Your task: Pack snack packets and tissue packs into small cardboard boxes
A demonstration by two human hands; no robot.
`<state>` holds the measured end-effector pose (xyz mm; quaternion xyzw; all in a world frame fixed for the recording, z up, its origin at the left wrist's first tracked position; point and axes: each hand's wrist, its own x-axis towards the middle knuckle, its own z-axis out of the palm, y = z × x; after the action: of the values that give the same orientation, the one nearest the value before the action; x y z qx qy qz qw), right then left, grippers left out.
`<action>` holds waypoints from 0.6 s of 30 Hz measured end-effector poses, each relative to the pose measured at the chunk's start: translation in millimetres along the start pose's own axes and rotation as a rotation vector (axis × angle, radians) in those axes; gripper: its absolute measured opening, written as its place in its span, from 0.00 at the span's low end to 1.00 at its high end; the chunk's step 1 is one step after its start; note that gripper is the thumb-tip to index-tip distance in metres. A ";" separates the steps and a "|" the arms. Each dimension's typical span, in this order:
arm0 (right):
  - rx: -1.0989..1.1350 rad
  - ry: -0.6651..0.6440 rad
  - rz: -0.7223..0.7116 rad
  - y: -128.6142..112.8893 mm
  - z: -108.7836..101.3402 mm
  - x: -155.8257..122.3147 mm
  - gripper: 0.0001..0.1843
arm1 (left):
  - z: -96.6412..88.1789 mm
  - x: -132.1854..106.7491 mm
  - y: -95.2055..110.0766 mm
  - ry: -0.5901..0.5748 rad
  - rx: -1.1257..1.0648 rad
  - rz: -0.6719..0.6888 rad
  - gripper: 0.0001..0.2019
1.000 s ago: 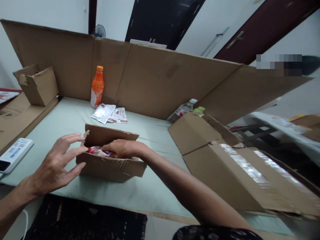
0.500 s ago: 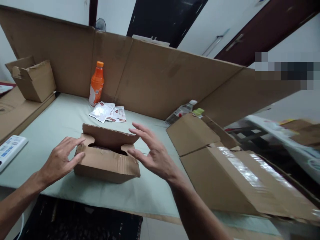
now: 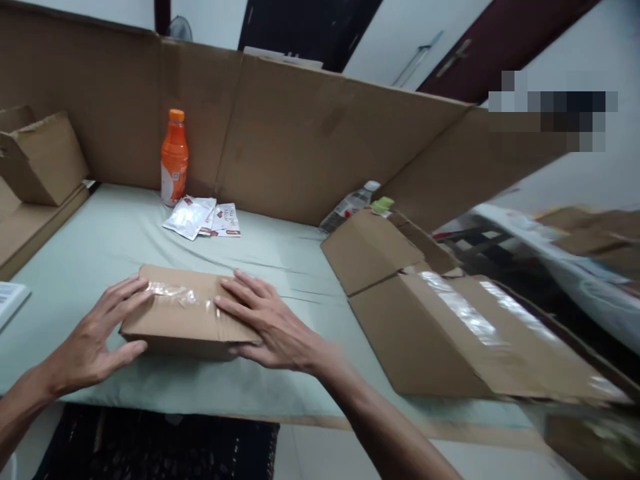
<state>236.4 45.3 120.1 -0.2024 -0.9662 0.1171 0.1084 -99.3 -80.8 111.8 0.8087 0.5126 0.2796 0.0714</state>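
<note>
A small cardboard box (image 3: 185, 319) sits on the pale green cloth near the front of the table, with a strip of shiny clear tape across its upper face. My left hand (image 3: 97, 333) grips its left end, fingertips on the top edge and thumb by the front side. On the right end, my right hand (image 3: 270, 323) has its fingers laid over the top and its thumb against the front. The inside of the box is hidden. Behind it lie several white sachets (image 3: 193, 217), and an orange bottle (image 3: 175, 160) stands upright beside them.
A larger taped cardboard box (image 3: 425, 340) takes up the right side. Behind it leans a clear plastic bottle (image 3: 353, 205). A small open carton (image 3: 53, 160) stands at the far left. Tall cardboard panels (image 3: 300, 133) wall off the back. A white device (image 3: 11, 300) lies at the left edge.
The raised back flap and side tabs of the small box no longer show; a taped face is up now. My right hand has come down onto the box. The view has shifted slightly.
</note>
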 end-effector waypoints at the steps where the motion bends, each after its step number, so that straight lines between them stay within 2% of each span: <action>1: 0.033 0.006 -0.024 3.9 2.4 3.5 0.42 | -1.8 -2.8 -2.7 -0.016 0.023 0.014 0.31; 5: 0.133 0.109 -0.128 19.4 11.0 7.7 0.38 | -2.6 0.1 -16.1 -0.025 0.131 0.092 0.33; 7: 0.142 0.159 -0.119 25.1 12.1 -1.0 0.38 | 3.2 14.4 -21.5 -0.011 0.130 0.149 0.33; 9: 0.135 0.203 -0.057 30.7 11.2 -18.2 0.38 | 14.3 40.0 -24.5 0.002 0.087 0.209 0.33; 12: 0.091 0.292 0.121 43.6 8.4 -54.5 0.36 | 42.3 100.2 -24.0 -0.053 -0.042 0.271 0.30; 14: 0.024 0.353 0.272 56.3 6.5 -78.3 0.33 | 70.0 151.5 -19.7 -0.116 -0.182 0.236 0.25; 16: -0.081 0.411 0.448 71.8 3.9 -94.8 0.31 | 105.9 205.0 -11.2 -0.108 -0.298 0.143 0.21; 18: -0.201 0.450 0.659 89.6 -0.4 -100.4 0.29 | 149.3 253.6 2.2 -0.034 -0.329 0.080 0.23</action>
<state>359.2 83.4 80.1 -0.5313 -0.8084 0.0034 0.2534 61.5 164.1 84.4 0.8104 0.4261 0.3486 0.2006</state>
